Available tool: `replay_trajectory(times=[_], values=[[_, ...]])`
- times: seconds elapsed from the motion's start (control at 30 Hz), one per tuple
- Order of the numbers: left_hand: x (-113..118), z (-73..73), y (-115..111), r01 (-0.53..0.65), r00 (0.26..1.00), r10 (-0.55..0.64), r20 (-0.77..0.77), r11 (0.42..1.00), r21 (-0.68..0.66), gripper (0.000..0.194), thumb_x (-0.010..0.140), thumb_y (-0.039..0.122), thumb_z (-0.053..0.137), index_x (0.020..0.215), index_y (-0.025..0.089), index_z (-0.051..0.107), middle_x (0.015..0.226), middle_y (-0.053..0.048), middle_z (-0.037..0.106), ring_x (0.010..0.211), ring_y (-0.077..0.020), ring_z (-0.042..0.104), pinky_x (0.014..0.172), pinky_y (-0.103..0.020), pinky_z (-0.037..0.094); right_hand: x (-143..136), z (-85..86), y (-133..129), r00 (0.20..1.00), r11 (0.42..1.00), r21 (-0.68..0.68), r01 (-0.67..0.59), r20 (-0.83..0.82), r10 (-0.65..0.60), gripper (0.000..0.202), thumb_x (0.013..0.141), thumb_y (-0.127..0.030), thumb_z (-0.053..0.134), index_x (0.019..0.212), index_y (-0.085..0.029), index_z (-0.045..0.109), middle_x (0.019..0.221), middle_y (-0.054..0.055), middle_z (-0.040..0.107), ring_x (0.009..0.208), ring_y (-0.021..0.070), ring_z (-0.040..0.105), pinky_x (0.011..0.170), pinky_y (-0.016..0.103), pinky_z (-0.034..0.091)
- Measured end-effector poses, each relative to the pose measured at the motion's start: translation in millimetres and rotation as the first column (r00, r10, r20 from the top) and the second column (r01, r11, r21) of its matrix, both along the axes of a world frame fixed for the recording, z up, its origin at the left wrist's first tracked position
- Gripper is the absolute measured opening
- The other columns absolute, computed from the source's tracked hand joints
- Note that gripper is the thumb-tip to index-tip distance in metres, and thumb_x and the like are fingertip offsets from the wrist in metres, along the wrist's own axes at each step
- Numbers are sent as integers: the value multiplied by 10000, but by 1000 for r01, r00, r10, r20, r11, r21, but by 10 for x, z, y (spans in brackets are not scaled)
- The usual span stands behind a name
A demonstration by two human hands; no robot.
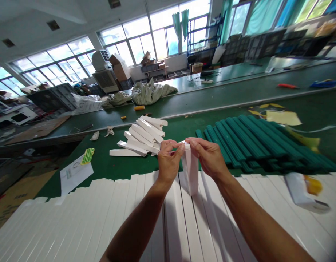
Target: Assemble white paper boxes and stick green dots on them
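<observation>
A narrow white carton (191, 171) stands on end in front of me, its top edge between my two hands. My left hand (168, 160) pinches the top from the left, thumb and fingertips closed at the flap. From the other side, my right hand (208, 156) grips the same top edge between thumb and fingers. Below the carton lies a row of long white boxes (115, 211) placed side by side. Just beyond my left hand is a loose pile of white boxes (143, 134). Several dark green ribbed tubes (246, 140) are stacked past my right hand.
A tape dispenser (307, 193) with yellow tape sits on the boxes at right. At left lie a paper sheet (76, 176) and a green dotted label sheet (87, 156). Yellow paper (284, 117) is behind the tubes. A crumpled grey sheet (150, 91) lies across the table.
</observation>
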State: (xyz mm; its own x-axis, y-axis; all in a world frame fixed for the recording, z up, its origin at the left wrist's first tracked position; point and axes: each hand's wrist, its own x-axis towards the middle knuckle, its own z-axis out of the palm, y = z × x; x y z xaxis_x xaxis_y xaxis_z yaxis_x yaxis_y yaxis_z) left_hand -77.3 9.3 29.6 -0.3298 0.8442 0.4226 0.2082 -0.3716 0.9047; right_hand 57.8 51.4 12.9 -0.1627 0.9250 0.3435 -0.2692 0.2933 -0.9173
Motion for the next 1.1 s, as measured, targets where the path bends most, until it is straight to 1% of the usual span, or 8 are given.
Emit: replay_trajectory(times=[0.2, 0.33, 0.4, 0.5, 0.7, 0.9, 1.0, 1.1], values=[[64, 123, -91, -49, 999, 48, -2, 998, -51, 182, 821, 319, 655, 841, 152, 725, 819, -41, 673, 785, -137, 610, 745, -243, 498, -9, -13, -31, 997, 997, 74, 19, 71, -24, 269, 903, -405, 566, 983, -219, 743, 1059, 68, 687, 1044, 213, 610, 940, 365, 461], [109, 179, -135, -49, 988, 66, 143, 992, -119, 225, 791, 319, 680, 919, 135, 707, 751, -27, 687, 673, -119, 620, 662, -225, 508, -24, -72, -99, 985, 988, 149, -34, 170, 8, 493, 822, -386, 678, 1277, -220, 586, 1224, 84, 610, 1100, 213, 591, 956, 349, 469], [125, 199, -153, -28, 980, 58, 193, 988, -155, 233, 779, 309, 689, 929, 130, 692, 684, -4, 664, 603, -99, 600, 594, -199, 494, -42, -119, -144, 973, 981, 192, 11, 226, -55, 701, 755, -364, 748, 1376, -209, 463, 1288, 105, 574, 1124, 227, 586, 964, 358, 474], [122, 216, -169, -3, 981, 37, 190, 984, -176, 235, 768, 308, 699, 918, 127, 697, 689, -8, 672, 601, -99, 603, 572, -189, 494, -66, -153, -210, 917, 947, 290, 134, 327, -230, 748, 734, -343, 758, 1380, -194, 413, 1323, 125, 560, 1167, 247, 568, 1006, 391, 451], [46, 211, -185, -45, 996, 39, -76, 995, -89, 183, 779, 314, 706, 882, 170, 752, 783, -30, 711, 691, -134, 629, 647, -236, 517, -77, -125, -293, 839, 875, 451, 176, 396, -373, 562, 803, -288, 668, 1320, -184, 474, 1286, 128, 599, 1123, 247, 611, 969, 377, 487], [-101, 169, -174, 4, 933, 23, -359, 997, 77, 158, 808, 310, 699, 934, 238, 764, 856, -36, 644, 792, -141, 606, 708, -257, 504, -83, -133, -340, 838, 897, 405, 179, 416, -355, 591, 798, -244, 634, 1354, -175, 447, 1297, 134, 595, 1105, 254, 627, 917, 366, 522], [-239, 140, -117, 161, 885, -103, -454, 983, 92, 227, 836, 307, 672, 1054, 271, 727, 1157, -75, 635, 1057, -196, 597, 881, -321, 498, -80, -111, -360, 852, 901, 411, 135, 416, -318, 589, 810, -246, 614, 1361, -160, 425, 1320, 152, 574, 1120, 262, 618, 914, 372, 524], [-358, 136, -53, 385, 804, -290, -520, 919, 84, 278, 879, 296, 616, 1150, 280, 679, 1247, -83, 631, 1157, -216, 575, 995, -391, 455, -75, -80, -381, 863, 903, 423, 77, 425, -273, 585, 820, -249, 591, 1362, -133, 403, 1298, 174, 582, 1102, 266, 625, 887, 369, 532]])
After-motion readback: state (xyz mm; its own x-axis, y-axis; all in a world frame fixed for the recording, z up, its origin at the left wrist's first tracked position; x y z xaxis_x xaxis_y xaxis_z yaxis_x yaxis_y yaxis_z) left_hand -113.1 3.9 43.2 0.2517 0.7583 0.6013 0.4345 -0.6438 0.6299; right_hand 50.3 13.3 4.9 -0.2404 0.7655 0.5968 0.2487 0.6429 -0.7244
